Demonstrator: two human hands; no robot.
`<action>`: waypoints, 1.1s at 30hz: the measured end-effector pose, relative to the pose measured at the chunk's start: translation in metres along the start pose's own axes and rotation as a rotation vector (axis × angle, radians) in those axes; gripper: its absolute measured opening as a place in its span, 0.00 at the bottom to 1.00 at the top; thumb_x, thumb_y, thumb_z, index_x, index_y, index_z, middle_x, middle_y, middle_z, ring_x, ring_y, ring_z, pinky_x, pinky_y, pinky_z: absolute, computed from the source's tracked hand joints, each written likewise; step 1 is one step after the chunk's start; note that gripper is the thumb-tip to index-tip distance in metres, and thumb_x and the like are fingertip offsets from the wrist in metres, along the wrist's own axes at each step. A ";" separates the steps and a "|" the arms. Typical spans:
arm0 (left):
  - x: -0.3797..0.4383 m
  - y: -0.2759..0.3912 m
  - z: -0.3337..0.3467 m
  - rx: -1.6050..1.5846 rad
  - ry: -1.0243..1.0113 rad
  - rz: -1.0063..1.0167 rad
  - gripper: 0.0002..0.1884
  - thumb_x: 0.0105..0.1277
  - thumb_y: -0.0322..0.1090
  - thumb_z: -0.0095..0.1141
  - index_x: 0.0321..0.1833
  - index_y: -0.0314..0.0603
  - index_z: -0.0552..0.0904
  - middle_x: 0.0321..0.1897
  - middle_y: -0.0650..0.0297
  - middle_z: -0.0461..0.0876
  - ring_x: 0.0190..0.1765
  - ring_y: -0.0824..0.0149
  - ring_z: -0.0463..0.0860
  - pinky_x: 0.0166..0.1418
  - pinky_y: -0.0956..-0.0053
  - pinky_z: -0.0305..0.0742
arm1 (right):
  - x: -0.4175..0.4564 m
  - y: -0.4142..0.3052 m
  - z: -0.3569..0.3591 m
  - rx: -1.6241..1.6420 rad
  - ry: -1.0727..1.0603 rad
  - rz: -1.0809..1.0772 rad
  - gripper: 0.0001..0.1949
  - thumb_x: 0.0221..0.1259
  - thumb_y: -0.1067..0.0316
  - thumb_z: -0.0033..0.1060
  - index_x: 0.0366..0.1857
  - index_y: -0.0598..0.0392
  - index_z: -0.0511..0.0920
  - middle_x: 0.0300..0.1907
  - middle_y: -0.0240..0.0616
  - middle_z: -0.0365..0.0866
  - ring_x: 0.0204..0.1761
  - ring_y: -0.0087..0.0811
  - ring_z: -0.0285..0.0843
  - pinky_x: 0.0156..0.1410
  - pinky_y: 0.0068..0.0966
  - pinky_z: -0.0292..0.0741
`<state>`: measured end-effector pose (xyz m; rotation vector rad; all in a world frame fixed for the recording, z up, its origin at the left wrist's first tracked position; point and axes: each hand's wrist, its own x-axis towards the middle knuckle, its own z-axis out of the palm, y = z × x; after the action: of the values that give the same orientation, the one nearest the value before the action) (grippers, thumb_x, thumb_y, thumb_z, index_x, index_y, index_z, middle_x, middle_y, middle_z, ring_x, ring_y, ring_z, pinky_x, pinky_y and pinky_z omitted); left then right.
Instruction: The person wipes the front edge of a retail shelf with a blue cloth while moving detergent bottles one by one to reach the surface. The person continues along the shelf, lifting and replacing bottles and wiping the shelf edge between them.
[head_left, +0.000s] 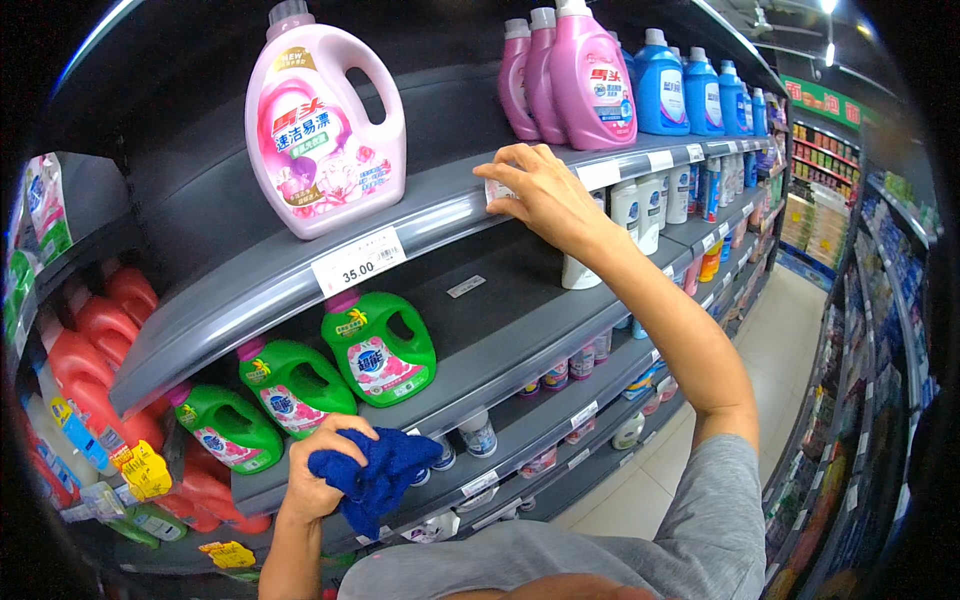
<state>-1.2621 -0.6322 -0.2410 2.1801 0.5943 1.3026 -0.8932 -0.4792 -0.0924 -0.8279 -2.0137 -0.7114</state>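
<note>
My left hand (319, 461) grips a crumpled dark blue cloth (379, 472) in front of the lower shelf, close to several green detergent jugs with pink caps (379, 349). Up at the front edge of the upper shelf, my right hand (536, 191) has its thumb and fingers around a price label (497, 192), partly hidden behind them. A large pale pink laundry detergent jug (326, 127) stands upright on the upper shelf, left of that hand. Farther right, three darker pink bottles (592, 82) stand together on the same shelf.
Blue detergent bottles (661, 86) continue along the upper shelf. White bottles (626, 210) stand one level down. Red jugs (97, 367) with a yellow price tag (142, 470) are at the left. A tiled aisle (645, 480) separates this shelving from the facing shelves (862, 390).
</note>
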 end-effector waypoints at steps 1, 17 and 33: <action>-0.001 0.006 0.004 -0.020 0.070 -0.084 0.20 0.45 0.28 0.76 0.41 0.41 0.80 0.45 0.51 0.81 0.47 0.61 0.80 0.56 0.68 0.73 | -0.001 -0.002 0.000 0.013 0.016 -0.014 0.23 0.57 0.64 0.69 0.59 0.43 0.79 0.55 0.41 0.76 0.57 0.43 0.73 0.63 0.37 0.72; 0.037 0.013 0.132 -0.155 0.544 -0.277 0.18 0.67 0.44 0.50 0.34 0.31 0.77 0.40 0.45 0.80 0.43 0.60 0.77 0.54 0.67 0.71 | -0.024 0.096 -0.008 0.212 0.165 -0.133 0.20 0.50 0.58 0.75 0.47 0.51 0.84 0.45 0.40 0.83 0.49 0.41 0.77 0.56 0.37 0.72; 0.106 0.020 0.208 0.007 0.590 -0.302 0.17 0.64 0.42 0.55 0.34 0.30 0.80 0.40 0.47 0.82 0.43 0.61 0.79 0.53 0.67 0.72 | -0.002 0.068 0.003 0.183 0.113 -0.227 0.13 0.49 0.64 0.70 0.36 0.56 0.78 0.35 0.44 0.82 0.44 0.42 0.79 0.49 0.37 0.75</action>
<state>-1.0279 -0.6269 -0.2404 1.6059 1.1011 1.7644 -0.8417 -0.4348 -0.0837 -0.4472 -2.0531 -0.6719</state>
